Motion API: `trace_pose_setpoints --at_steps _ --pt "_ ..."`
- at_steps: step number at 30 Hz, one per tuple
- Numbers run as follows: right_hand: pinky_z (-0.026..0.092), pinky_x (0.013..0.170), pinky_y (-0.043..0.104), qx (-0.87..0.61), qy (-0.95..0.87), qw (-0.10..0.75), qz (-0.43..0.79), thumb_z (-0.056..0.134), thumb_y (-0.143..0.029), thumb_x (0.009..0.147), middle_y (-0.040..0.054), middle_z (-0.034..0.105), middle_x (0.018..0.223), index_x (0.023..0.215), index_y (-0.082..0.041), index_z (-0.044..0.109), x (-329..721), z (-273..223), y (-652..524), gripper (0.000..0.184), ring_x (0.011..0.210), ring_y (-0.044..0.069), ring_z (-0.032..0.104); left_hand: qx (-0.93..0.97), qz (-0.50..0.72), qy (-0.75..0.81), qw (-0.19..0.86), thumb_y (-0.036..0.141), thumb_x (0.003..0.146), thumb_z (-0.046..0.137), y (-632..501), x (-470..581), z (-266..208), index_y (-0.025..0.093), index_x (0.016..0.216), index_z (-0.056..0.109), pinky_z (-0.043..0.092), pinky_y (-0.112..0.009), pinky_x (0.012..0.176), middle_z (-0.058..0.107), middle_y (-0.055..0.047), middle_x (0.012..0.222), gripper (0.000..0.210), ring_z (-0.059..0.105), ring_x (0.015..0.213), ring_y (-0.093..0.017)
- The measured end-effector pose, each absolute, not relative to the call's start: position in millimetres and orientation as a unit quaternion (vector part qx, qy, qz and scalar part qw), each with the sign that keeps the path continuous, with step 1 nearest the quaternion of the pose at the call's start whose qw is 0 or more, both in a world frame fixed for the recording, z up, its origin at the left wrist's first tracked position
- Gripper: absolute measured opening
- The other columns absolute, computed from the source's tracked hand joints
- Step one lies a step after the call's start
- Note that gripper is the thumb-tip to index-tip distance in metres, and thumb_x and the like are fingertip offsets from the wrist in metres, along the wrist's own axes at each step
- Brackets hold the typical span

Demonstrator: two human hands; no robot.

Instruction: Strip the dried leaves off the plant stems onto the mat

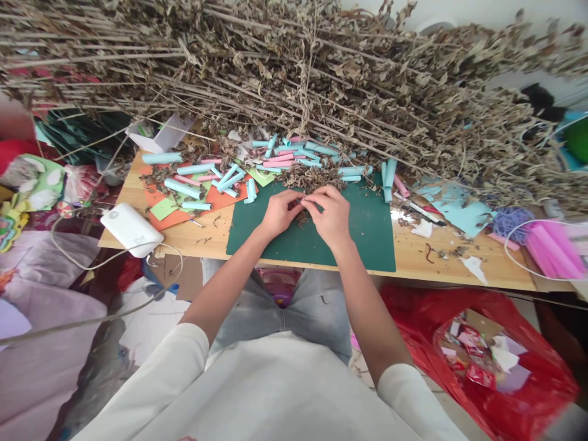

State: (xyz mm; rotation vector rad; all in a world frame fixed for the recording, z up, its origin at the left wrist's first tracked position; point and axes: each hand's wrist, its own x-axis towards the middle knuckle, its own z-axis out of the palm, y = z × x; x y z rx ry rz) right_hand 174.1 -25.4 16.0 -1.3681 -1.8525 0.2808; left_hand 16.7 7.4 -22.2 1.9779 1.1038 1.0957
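Note:
My left hand point(281, 212) and my right hand point(329, 215) meet over a dark green cutting mat point(362, 236), their fingertips pinched together. Whatever lies between the fingers is too small to make out. Just beyond them is a heap of crumbled dried leaves point(307, 177), with a few bits under the fingers. Behind and left of the heap lie several rolled paper tubes, among them a blue tube point(182, 188) and a pink tube point(278, 163). Another blue tube point(390, 173) rests at the mat's right corner.
Dried plant stalks point(257, 73) span the back of the wooden table point(211, 236). A white device point(131, 228) with a cable sits at the left edge. Blue paper point(459, 205), purple yarn point(512, 224) and pink paper point(554, 248) lie right. A red bag point(546, 355) of scraps stands below.

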Motion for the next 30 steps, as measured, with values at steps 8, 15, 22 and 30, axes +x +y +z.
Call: trace_pose_setpoints --at_steps 8,15,22,30 --pt "0.053 0.086 0.036 -0.567 -0.706 0.41 0.109 0.065 -0.031 0.086 0.0075 0.063 0.103 0.103 -0.022 0.06 170 7 -34 0.019 0.095 0.021 0.061 0.742 0.42 0.417 0.316 0.02 0.085 0.067 7 16 -22 0.016 0.099 0.072 0.05 -0.025 0.067 0.072 -0.006 0.09 0.015 0.064 0.072 -0.015" --pt "0.051 0.094 0.041 -0.552 -0.715 0.42 0.082 0.055 -0.028 0.09 0.0112 0.058 0.117 0.111 -0.024 0.064 164 2 -40 0.023 0.107 0.023 0.058 0.737 0.427 0.421 0.311 0.02 0.086 0.065 7 16 -20 0.016 0.095 0.073 0.049 -0.025 0.067 0.07 -0.005 0.085 0.012 0.062 0.07 -0.014" --pt "0.048 0.098 0.045 -0.579 -0.672 0.459 0.058 0.054 -0.036 0.092 0.0115 0.063 0.111 0.111 -0.022 0.061 161 -4 -44 0.025 0.108 0.025 0.056 0.733 0.425 0.422 0.323 0.023 0.086 0.065 7 16 -22 0.016 0.097 0.072 0.05 -0.025 0.068 0.071 -0.005 0.09 0.014 0.063 0.071 -0.014" --pt "0.046 0.097 0.044 -0.601 -0.7 0.385 0.019 0.045 -0.028 0.095 0.0136 0.064 0.115 0.117 -0.02 0.066 158 -8 -52 0.031 0.109 0.026 0.057 0.737 0.424 0.427 0.309 0.027 0.089 0.064 7 17 -20 0.016 0.095 0.072 0.05 -0.025 0.07 0.071 -0.005 0.089 0.015 0.063 0.071 -0.014"
